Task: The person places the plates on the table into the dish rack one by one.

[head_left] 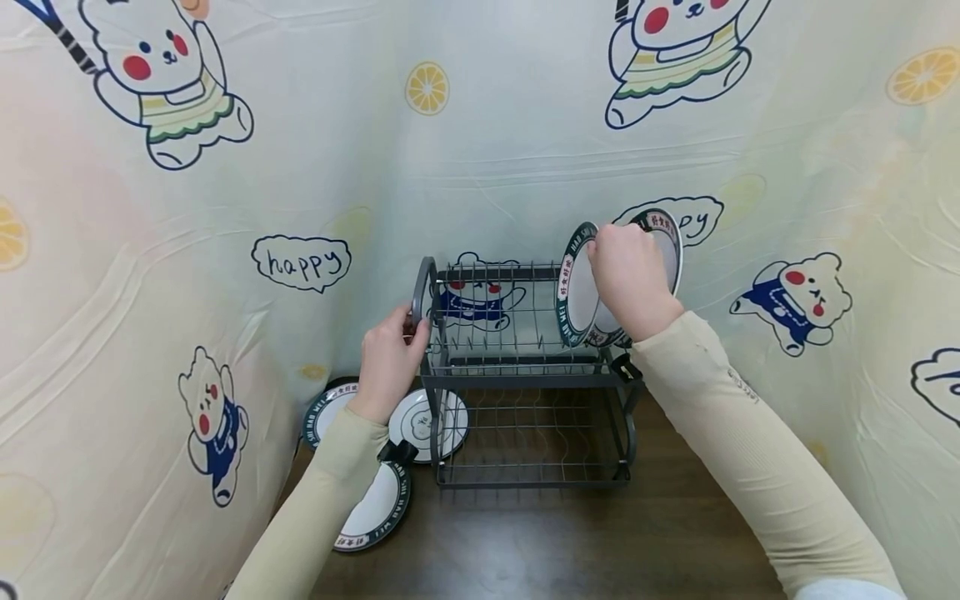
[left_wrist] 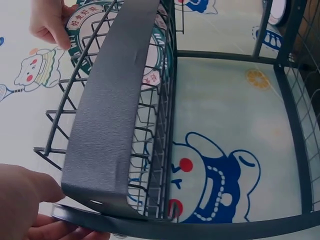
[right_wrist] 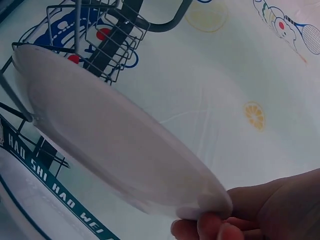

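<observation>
A two-tier black wire dish rack (head_left: 525, 382) stands on the table. My left hand (head_left: 392, 360) grips its left side frame (left_wrist: 150, 225), thumb on one side and fingers (left_wrist: 60, 231) on the other. At the upper tier's right end, my right hand (head_left: 632, 279) pinches the rim of a white plate (head_left: 579, 283) with a dark green lettered border. That plate stands on edge, its plain underside (right_wrist: 125, 135) showing in the right wrist view. Just right of it stands a second green-bordered plate (head_left: 667, 242), partly hidden behind the right hand.
Left of the rack, two green-bordered plates (head_left: 378, 512) (head_left: 324, 410) and a small white plate (head_left: 408, 425) lie on the brown table (head_left: 540, 542), partly covered by the left arm. A cartoon-printed cloth (head_left: 480, 167) hangs behind and at both sides.
</observation>
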Motion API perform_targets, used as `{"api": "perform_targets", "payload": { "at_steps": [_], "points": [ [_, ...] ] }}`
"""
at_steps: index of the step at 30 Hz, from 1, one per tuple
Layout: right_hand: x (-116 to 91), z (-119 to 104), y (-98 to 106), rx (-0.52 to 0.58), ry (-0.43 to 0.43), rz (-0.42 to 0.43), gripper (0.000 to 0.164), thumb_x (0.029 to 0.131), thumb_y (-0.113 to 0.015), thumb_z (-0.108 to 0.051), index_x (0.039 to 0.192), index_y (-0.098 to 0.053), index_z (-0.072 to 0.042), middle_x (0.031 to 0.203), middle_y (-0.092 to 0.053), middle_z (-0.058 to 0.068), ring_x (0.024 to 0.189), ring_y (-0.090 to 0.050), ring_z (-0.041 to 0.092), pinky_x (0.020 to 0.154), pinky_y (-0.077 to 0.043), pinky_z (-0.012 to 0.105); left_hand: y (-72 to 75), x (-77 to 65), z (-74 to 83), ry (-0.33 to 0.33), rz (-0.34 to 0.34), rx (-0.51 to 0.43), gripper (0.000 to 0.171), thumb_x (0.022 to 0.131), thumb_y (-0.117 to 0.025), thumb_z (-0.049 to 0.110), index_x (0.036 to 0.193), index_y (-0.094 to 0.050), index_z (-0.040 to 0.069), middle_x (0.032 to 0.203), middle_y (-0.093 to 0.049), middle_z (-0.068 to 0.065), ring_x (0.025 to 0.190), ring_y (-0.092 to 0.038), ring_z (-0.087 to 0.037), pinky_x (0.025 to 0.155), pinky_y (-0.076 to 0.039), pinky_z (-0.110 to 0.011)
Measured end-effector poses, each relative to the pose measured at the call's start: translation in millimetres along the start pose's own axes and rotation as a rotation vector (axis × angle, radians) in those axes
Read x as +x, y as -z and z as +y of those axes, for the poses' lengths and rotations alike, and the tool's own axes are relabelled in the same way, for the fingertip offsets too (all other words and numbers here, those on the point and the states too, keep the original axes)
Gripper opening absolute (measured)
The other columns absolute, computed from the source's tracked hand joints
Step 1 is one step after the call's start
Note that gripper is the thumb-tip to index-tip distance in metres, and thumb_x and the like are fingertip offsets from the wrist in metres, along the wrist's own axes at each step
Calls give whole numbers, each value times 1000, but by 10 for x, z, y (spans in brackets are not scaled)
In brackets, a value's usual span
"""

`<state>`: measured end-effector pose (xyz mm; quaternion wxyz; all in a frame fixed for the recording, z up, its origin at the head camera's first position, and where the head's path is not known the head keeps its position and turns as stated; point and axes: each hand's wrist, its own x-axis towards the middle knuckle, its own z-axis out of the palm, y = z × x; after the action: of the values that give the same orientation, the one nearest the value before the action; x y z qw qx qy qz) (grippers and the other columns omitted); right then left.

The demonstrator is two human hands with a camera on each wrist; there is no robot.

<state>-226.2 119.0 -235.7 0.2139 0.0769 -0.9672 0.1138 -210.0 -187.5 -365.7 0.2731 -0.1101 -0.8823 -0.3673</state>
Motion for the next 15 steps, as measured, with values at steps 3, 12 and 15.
{"api": "perform_targets", "payload": {
  "at_steps": [3,12,15],
  "points": [
    [-15,-4,27,-5,-12,-23,30,108,-54,-12,107,-70,13,87,-72,27,63,-65,32,50,-53,38,6,29,31,-7,3,9,23,103,-63,10,121,-66,-5,97,-75,-20,85,-75,-33,72,-65,-45],
    [-35,22,88,-53,-47,-69,21,104,-51,3,105,-69,12,97,-72,31,79,-73,39,63,-63,46,-22,21,35,-27,-14,32,15,108,-58,12,108,-64,-2,86,-70,-16,66,-63,-27,58,-56,-38],
    [-35,30,89,-66,-46,-68,19,102,-51,7,106,-69,13,99,-71,32,82,-73,41,66,-63,47,-26,13,34,-30,-11,42,16,108,-58,12,107,-63,-2,84,-68,-15,64,-62,-26,56,-55,-37]
  ]
}}
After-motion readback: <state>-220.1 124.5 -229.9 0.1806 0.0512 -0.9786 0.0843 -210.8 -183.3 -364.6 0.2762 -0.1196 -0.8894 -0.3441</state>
